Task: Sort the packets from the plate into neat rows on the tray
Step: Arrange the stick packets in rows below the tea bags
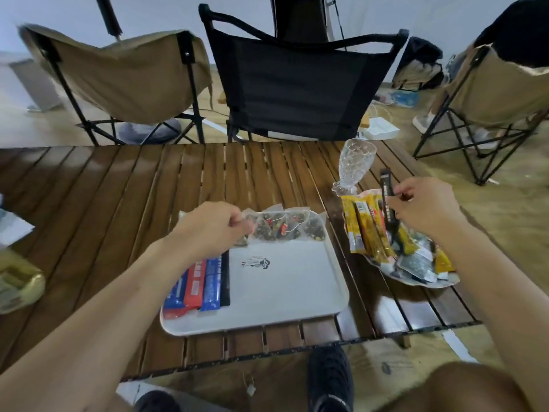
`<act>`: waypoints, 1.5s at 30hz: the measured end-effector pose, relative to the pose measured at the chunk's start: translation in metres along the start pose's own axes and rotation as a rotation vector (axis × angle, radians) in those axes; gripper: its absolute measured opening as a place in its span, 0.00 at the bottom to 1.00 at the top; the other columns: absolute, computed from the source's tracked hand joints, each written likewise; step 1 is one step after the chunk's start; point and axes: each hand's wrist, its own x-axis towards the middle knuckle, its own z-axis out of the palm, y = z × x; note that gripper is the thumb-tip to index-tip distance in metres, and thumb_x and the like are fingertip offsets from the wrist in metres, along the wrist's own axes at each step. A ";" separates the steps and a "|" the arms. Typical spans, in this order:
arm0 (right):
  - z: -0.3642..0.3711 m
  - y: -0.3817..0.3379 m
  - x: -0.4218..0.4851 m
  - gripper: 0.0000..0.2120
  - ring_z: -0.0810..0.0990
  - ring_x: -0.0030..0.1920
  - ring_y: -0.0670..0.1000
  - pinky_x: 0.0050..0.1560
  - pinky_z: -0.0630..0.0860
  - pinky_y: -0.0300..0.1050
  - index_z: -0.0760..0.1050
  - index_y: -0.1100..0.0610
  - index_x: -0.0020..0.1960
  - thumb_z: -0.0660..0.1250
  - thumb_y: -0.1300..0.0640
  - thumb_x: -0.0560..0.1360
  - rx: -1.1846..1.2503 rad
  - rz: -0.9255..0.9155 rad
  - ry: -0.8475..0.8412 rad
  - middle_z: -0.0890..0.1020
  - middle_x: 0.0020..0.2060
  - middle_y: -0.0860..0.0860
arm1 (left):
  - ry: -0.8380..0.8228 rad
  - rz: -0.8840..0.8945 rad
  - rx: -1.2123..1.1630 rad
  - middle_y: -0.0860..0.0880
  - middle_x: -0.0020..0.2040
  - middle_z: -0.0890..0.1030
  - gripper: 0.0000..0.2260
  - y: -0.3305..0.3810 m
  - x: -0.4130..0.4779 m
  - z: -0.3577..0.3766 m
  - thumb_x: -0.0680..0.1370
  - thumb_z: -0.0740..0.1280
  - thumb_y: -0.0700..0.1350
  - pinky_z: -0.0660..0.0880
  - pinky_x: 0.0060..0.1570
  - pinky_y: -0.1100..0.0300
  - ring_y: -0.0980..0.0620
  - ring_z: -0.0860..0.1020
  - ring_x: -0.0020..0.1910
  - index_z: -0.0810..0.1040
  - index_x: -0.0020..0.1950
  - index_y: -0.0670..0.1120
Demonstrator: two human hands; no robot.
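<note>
A white tray lies on the slatted wooden table. Blue, red and black stick packets lie side by side at its left. Clear tea-bag packets form a row along its far edge. My left hand pinches the leftmost tea-bag packet at that row's left end. To the right, a plate holds a heap of yellow and dark packets. My right hand holds a black stick packet upright above the plate.
A patterned drinking glass stands just behind the plate. Three folding chairs stand beyond the table's far edge. A yellowish packet and papers lie at the table's left end. My shoe shows below the near edge.
</note>
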 end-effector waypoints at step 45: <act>0.138 -0.170 -0.092 0.14 0.80 0.31 0.46 0.31 0.77 0.39 0.80 0.56 0.52 0.77 0.48 0.75 0.206 -0.332 -0.752 0.84 0.43 0.51 | -0.070 -0.104 -0.107 0.57 0.46 0.83 0.16 -0.102 -0.028 -0.012 0.79 0.68 0.63 0.79 0.37 0.61 0.55 0.84 0.44 0.78 0.49 0.51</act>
